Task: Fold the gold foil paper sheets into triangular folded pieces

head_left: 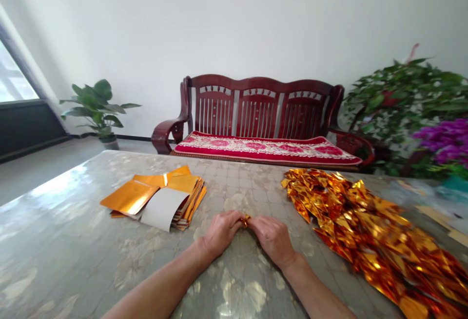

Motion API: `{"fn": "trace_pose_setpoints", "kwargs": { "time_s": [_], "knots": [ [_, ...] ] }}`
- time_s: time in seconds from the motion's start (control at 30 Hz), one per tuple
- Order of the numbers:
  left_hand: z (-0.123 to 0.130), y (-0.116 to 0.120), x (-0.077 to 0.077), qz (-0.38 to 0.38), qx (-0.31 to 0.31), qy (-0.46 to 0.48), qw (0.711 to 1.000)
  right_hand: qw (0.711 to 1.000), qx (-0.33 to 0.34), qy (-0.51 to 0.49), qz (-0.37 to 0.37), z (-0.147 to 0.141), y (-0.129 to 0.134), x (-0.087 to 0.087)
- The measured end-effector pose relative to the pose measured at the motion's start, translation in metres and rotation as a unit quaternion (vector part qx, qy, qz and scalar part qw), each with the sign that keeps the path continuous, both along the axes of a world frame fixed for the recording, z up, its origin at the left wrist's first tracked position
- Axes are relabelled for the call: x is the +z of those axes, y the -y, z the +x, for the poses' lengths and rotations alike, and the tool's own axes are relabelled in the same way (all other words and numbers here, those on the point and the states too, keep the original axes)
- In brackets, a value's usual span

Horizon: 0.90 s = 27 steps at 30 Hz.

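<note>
My left hand (pixel 222 231) and my right hand (pixel 273 238) meet near the middle of the table, fingers closed from both sides on one small piece of gold foil paper (pixel 245 220). Most of that piece is hidden by the fingers, so its folded shape is unclear. Left of my hands lies a loose stack of gold foil sheets (pixel 133 196), one of them turned with its pale grey back (pixel 164 207) upward. On the right spreads a large heap of folded gold foil pieces (pixel 351 216), shiny and pointed.
The table (pixel 91 260) has a glossy, flower-patterned cover. Clear plastic and card pieces (pixel 435 216) lie at its right edge. Beyond it stands a dark red wooden bench (pixel 259 109) with a red floral cushion (pixel 263 146). Potted plants (pixel 98 104) flank it.
</note>
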<state>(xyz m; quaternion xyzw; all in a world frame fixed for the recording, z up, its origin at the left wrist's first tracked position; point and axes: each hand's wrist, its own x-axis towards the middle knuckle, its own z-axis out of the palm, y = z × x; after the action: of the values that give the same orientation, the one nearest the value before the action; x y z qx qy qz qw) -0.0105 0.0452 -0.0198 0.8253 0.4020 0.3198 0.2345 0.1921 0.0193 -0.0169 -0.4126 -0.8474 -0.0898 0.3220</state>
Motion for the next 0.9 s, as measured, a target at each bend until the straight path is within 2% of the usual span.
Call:
{"fn": "trace_pose_setpoints", "kwargs": {
  "time_s": [0.13, 0.43, 0.67, 0.9],
  "knots": [
    [0.0003, 0.0008, -0.0004, 0.001, 0.016, -0.009, 1.0, 1.0, -0.004, -0.005, -0.005, 0.0004, -0.0004, -0.001],
    [0.0009, -0.0011, -0.0027, -0.013, -0.004, 0.009, 1.0, 0.997, 0.002, -0.075, -0.013, 0.0025, -0.0059, -0.0085],
    [0.0033, 0.0008, -0.0006, -0.015, -0.017, 0.052, 0.998, 0.996, -0.015, -0.085, -0.036, -0.0017, -0.0021, -0.0045],
    [0.0092, 0.0053, -0.0002, -0.028, 0.014, 0.092, 0.995, 0.992, -0.025, -0.118, -0.032, -0.0059, -0.0003, -0.0039]
  ]
}}
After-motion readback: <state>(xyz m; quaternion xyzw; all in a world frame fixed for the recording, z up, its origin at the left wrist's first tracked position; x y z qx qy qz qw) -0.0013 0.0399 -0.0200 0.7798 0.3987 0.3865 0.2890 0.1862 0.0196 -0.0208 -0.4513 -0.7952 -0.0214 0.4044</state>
